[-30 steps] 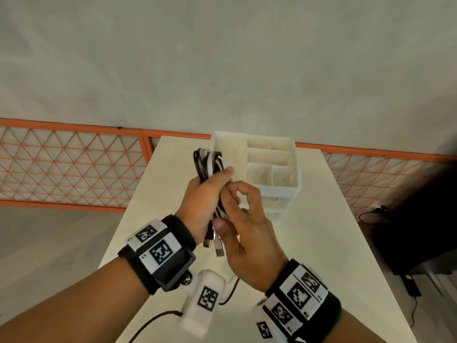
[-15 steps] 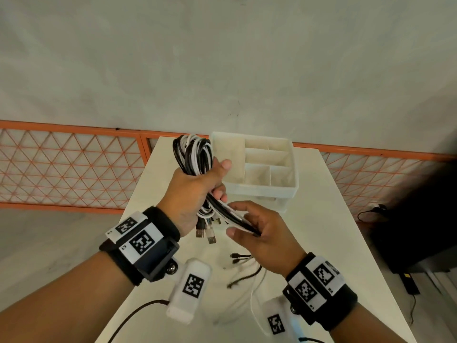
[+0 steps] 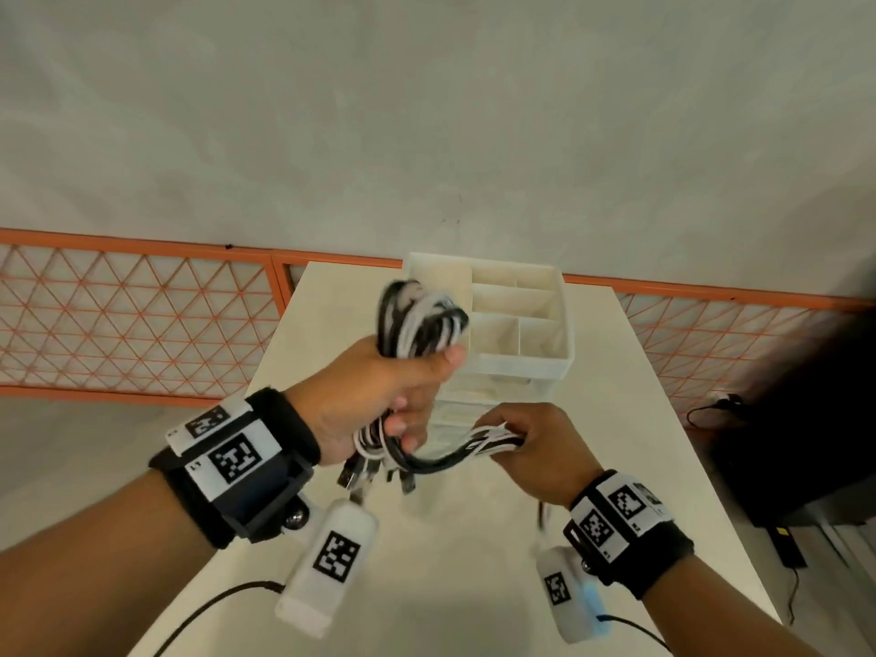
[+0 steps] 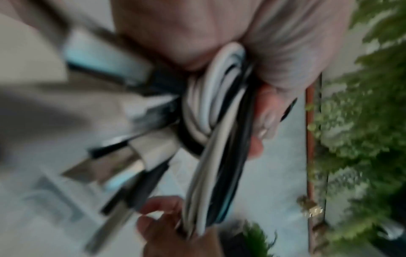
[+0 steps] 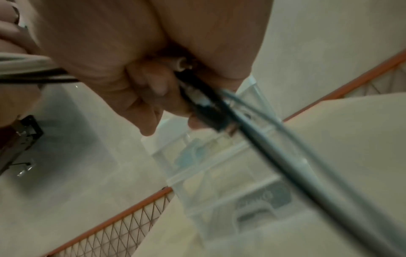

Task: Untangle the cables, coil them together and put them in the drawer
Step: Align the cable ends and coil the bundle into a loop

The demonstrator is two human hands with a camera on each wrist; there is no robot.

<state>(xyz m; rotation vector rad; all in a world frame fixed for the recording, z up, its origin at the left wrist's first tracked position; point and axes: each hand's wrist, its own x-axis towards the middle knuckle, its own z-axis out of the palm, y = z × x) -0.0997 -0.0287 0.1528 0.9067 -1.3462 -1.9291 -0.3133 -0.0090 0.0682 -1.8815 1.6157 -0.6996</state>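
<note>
A bundle of black and white cables (image 3: 419,320) is coiled into loops. My left hand (image 3: 393,395) grips the coil in its fist above the table, loops sticking out the top and USB plugs (image 3: 353,478) hanging below. My right hand (image 3: 526,443) pinches the loose strands (image 3: 488,441) that run sideways from the coil. The left wrist view shows the cables (image 4: 215,107) wound tight under my fingers. In the right wrist view, cable ends (image 5: 204,102) trail from my curled fingers. The white drawer unit (image 3: 521,367) stands just behind my hands.
The drawer unit has an open-top tray with dividers (image 3: 516,301) and translucent drawers (image 5: 222,173) below. It stands on a white table (image 3: 640,419). An orange mesh fence (image 3: 132,320) runs behind the table. A dark object (image 3: 801,419) lies on the floor at right.
My hands have drawn apart. The right hand moved right and pulled the loose strands out sideways, while the left hand kept its grip on the coil and tilted it.
</note>
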